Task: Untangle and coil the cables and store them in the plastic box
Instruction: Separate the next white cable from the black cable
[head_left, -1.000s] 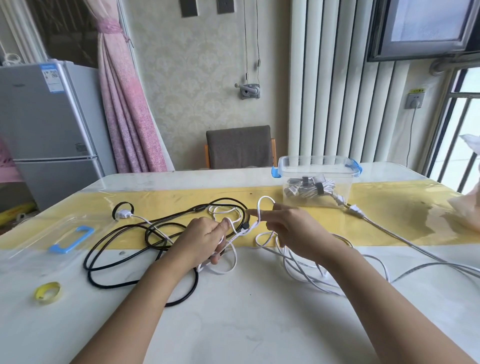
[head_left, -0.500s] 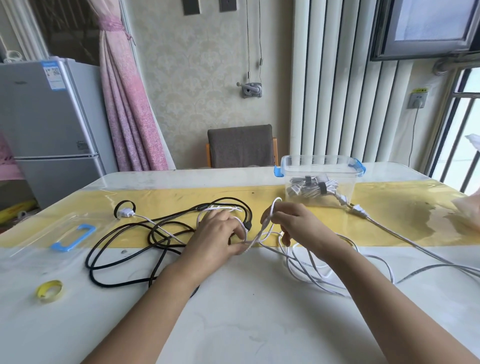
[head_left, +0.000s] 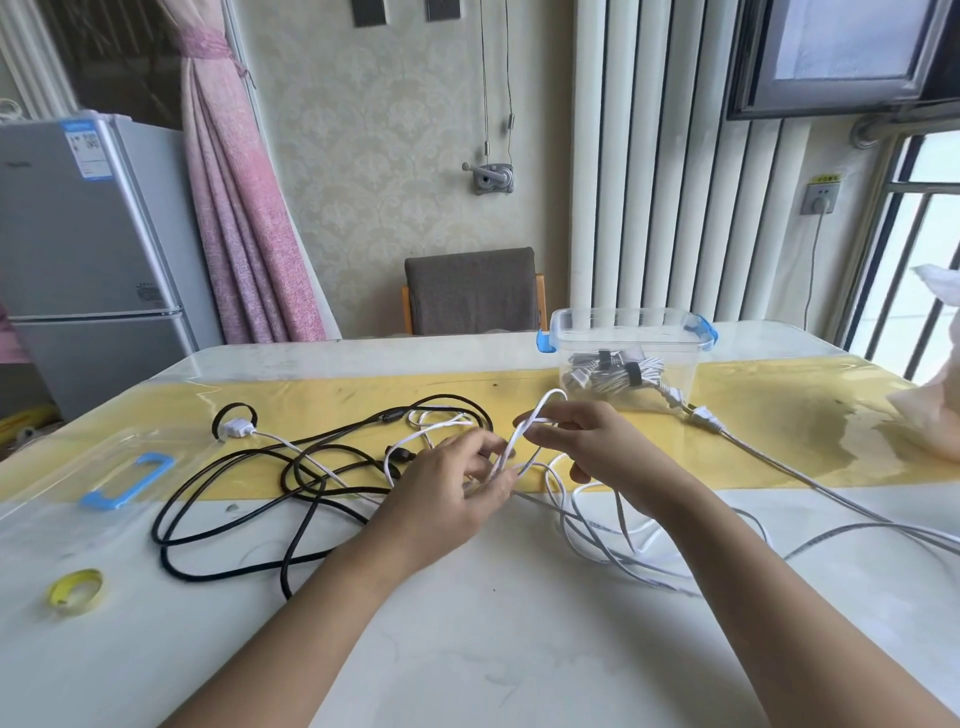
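A white cable (head_left: 597, 525) lies tangled on the table in front of me, and a loop of it rises between my hands. My right hand (head_left: 597, 447) pinches that loop near its top. My left hand (head_left: 447, 488) holds the same cable lower down, fingers curled round the strands. A black cable (head_left: 228, 525) sprawls in loose loops to the left, crossing the white one. The clear plastic box (head_left: 628, 358) with blue clips stands behind my right hand and holds coiled grey cables bound with black ties.
The box's clear lid with a blue handle (head_left: 124, 478) lies at the left. A roll of yellow tape (head_left: 75, 590) sits near the front left. A grey cable with a plug (head_left: 701, 415) runs off to the right. A chair (head_left: 472, 291) stands beyond the table.
My left hand has slid right along the white cable, closer to my right hand. The raised loop has grown taller and narrower between them.
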